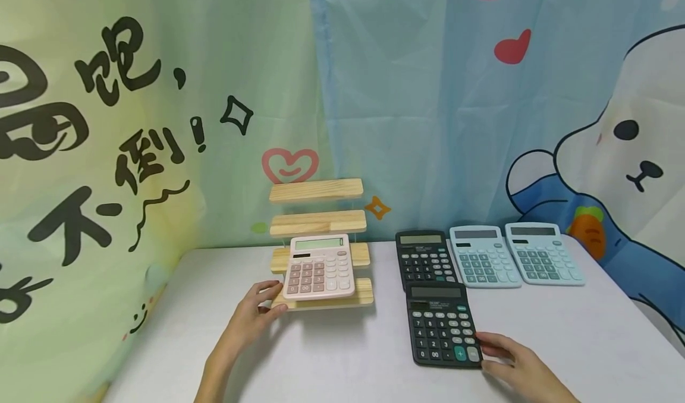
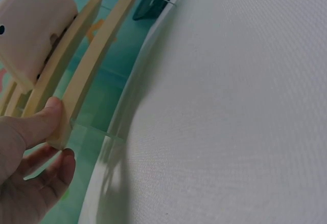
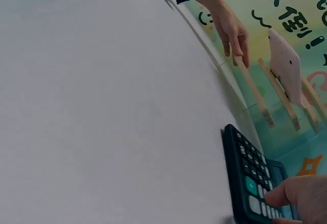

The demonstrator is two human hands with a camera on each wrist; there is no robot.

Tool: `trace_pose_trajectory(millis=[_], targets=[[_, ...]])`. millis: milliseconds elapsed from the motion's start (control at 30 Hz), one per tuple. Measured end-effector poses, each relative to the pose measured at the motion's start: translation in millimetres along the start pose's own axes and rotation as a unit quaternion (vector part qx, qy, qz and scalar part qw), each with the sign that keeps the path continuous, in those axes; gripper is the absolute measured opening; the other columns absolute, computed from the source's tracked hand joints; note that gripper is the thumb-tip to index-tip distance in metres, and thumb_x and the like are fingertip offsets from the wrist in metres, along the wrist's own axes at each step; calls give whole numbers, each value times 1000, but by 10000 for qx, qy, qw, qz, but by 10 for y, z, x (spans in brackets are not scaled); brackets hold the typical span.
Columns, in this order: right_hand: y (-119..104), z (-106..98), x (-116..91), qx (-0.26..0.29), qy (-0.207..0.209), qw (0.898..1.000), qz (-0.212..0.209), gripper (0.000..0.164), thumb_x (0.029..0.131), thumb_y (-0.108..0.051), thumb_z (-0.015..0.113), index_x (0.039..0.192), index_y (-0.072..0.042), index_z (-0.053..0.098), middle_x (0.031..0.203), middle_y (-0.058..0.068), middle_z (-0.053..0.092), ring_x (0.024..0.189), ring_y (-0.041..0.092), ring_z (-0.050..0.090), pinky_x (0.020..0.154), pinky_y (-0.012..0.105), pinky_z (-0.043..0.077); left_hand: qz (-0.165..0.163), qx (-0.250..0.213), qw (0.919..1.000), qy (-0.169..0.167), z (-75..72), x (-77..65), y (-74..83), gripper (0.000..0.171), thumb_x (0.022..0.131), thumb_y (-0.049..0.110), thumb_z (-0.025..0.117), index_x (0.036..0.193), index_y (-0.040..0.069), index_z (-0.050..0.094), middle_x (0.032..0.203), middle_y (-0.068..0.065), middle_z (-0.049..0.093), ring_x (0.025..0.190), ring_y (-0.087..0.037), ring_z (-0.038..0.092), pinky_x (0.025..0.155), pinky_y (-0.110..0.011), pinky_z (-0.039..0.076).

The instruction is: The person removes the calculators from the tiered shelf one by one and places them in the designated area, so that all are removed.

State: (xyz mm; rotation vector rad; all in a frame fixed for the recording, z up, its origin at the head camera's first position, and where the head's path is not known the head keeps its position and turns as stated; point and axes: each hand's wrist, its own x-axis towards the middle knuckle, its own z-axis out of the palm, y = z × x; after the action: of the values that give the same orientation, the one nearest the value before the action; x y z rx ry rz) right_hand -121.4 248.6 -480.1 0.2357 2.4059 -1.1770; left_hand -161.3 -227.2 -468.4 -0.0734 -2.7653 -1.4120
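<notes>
My left hand [image 1: 250, 318] pinches the left end of the lowest slat of a wooden display rack [image 1: 342, 302], thumb above and fingers below in the left wrist view. A pink calculator [image 1: 319, 267] leans on the rack's lower slats, its display facing me. At the right, my right hand [image 1: 511, 360] grips the right edge of a black calculator [image 1: 443, 326] near its lower corner. In the right wrist view the thumb [image 3: 283, 192] lies over its keys. This calculator overlaps the lower part of another black calculator [image 1: 423, 254] behind it.
Two light blue calculators, a nearer-left one [image 1: 484, 257] and a far-right one [image 1: 543, 254], lie beside the rear black calculator. A white-covered table [image 1: 385, 379] holds everything. A printed curtain [image 1: 385, 94] hangs along its back and left edges.
</notes>
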Motion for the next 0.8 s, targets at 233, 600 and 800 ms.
trace_pose_trajectory(millis=[233,600,800], targets=[[-66,-256,-68,-208,323,9984,-414,66,95,-33,59,145,2,37,143,27,46,120,36,54,94,48,53,17,-33,10000,-47,-11,-10,12,52,85,18,73,132,1,58,142,-10,50,116,-24,57,83,-19,53],[-182,-436,-185,-72,420,9977,-526,74,96,-41,58,151,-3,29,147,26,42,128,42,45,94,54,50,27,7,10000,-29,-12,-12,20,51,85,16,73,132,2,58,142,-11,50,114,-24,58,84,-20,54],[-261,-376,-243,62,391,9977,-557,74,95,-40,59,151,-4,28,147,25,43,128,41,47,95,53,51,58,41,10000,-26,-8,-11,15,51,86,15,73,132,1,58,142,-11,50,116,-25,57,84,-20,54]])
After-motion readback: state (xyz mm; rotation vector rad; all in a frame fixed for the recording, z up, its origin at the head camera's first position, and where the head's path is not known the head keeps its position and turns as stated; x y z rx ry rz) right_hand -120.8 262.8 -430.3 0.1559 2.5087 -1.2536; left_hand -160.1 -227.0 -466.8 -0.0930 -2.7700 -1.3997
